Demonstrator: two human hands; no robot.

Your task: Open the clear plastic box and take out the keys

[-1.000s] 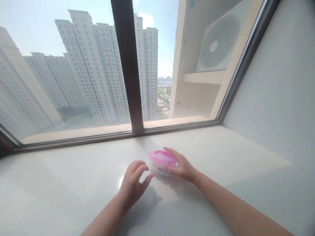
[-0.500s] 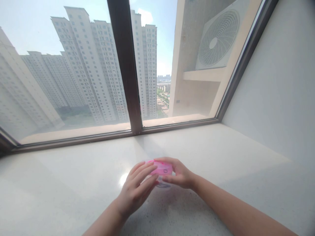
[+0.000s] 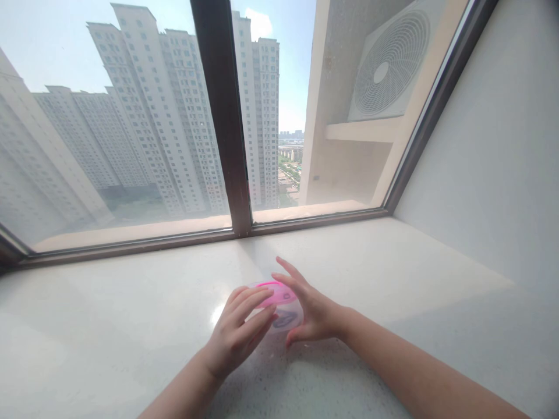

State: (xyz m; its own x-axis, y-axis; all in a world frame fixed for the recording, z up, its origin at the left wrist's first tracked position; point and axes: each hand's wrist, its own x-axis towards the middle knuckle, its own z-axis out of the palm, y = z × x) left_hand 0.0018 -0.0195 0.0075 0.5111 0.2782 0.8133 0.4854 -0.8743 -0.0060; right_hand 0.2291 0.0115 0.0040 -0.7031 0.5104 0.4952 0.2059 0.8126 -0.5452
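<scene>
A small clear plastic box (image 3: 287, 319) with a pink lid (image 3: 268, 294) sits tilted on the white stone window sill (image 3: 131, 326), held between both my hands. My left hand (image 3: 238, 334) lies over its left side, fingers curled onto the pink lid. On the box's right side, my right hand (image 3: 313, 312) has its thumb low by the clear body and its fingers reaching over the lid, the forefinger stretched out. Something dark shows dimly through the clear wall; I cannot make it out.
A dark-framed window (image 3: 222, 116) runs along the back of the sill, with tower blocks outside. An air-conditioner fan unit (image 3: 384, 70) sits outside at the upper right. A white wall (image 3: 493, 157) closes off the sill's right end.
My left hand has come in from beside the box and closed over its lid. The box has shifted slightly left and tilted, and my right fingers have stretched out.
</scene>
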